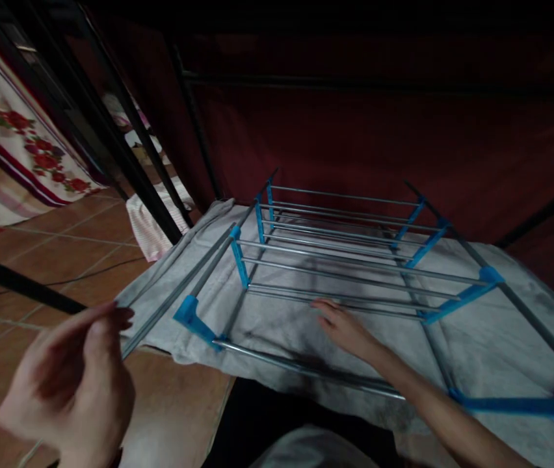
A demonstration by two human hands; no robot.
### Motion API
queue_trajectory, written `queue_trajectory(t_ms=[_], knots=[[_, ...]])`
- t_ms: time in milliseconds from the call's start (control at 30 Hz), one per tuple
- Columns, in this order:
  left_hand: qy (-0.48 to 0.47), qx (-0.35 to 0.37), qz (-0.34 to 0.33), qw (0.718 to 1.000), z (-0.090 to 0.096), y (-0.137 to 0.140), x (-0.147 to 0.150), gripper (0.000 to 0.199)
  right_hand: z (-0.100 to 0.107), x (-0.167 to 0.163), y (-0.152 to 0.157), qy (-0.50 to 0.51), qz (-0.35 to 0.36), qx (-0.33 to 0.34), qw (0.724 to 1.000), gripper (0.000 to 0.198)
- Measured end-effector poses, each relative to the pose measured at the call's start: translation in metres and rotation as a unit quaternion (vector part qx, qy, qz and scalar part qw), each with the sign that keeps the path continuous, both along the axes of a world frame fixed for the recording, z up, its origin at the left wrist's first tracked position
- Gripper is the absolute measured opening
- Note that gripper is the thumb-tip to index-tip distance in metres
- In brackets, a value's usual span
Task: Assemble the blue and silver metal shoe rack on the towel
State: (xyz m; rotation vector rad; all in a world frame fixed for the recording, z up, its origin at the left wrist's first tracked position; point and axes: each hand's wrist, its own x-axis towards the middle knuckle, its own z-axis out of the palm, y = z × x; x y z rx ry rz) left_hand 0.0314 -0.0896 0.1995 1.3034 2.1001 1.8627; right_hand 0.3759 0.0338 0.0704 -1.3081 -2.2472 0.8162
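On a grey cloth [476,351] spread over the tiled floor [62,247]: 1 folding rack [345,260], metal rods with blue plastic joints, lying flat so the cloth cushions it. Right hand [342,325]: open, fingers flat under the rods, gripping nothing. Left hand [72,383]: raised near the lens, blurred, fingers loosely curled by a side rod [179,292]; any grip cannot be told. Floral fabric [8,149] far left.

Two bare hands were seen, with no gloves, rings or watch to be made out. The left hand [69,383] was shown close and blurred, its fingernails short and unpainted. The right hand [342,328] was followed by a bare forearm, uncovered by any sleeve as far as the frame's lower edge.
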Motion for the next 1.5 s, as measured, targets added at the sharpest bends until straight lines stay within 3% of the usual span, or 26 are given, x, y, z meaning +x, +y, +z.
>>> queue_trajectory(t_ms=[33, 100, 200, 333, 433, 533, 667, 833, 1133, 1500], knots=[[-0.029, 0.016, 0.03, 0.999, -0.006, 0.017, -0.012, 0.031, -0.008, -0.014, 0.014, -0.031, 0.001, 0.019, 0.999, 0.046], [-0.11, -0.009, -0.059, 0.992, -0.031, 0.056, -0.034, 0.015, -0.021, -0.04, 0.035, -0.096, 0.001, 0.048, 0.994, 0.047], [-0.158, -0.146, -0.188, 0.958, -0.085, 0.112, -0.058, 0.028, -0.037, -0.073, 0.057, -0.179, -0.003, 0.073, 0.981, 0.048], [-0.108, -0.196, -0.297, 0.928, -0.145, 0.166, -0.055, 0.048, -0.048, -0.109, 0.072, -0.217, -0.003, 0.066, 0.974, 0.044], [-0.067, -0.198, -0.378, 0.902, -0.168, 0.194, -0.037, 0.052, -0.05, -0.124, 0.078, -0.236, -0.011, 0.053, 0.97, 0.041], [-0.04, -0.196, -0.424, 0.883, -0.185, 0.213, -0.027, 0.042, -0.045, -0.128, 0.082, -0.241, -0.017, 0.05, 0.969, 0.041], [-0.027, -0.162, -0.42, 0.893, -0.207, 0.224, -0.023, 0.036, -0.035, -0.126, 0.084, -0.236, -0.016, 0.052, 0.97, 0.036], [-0.027, -0.141, -0.407, 0.902, -0.221, 0.224, -0.019, 0.023, -0.028, -0.124, 0.084, -0.229, -0.019, 0.043, 0.972, 0.035], [-0.017, -0.14, -0.392, 0.909, -0.223, 0.221, -0.015, 0.018, -0.023, -0.122, 0.083, -0.217, -0.019, 0.048, 0.975, 0.039], [0.037, -0.138, -0.366, 0.92, -0.221, 0.225, -0.007, 0.033, -0.011, -0.119, 0.083, -0.202, -0.021, 0.046, 0.978, 0.043]])
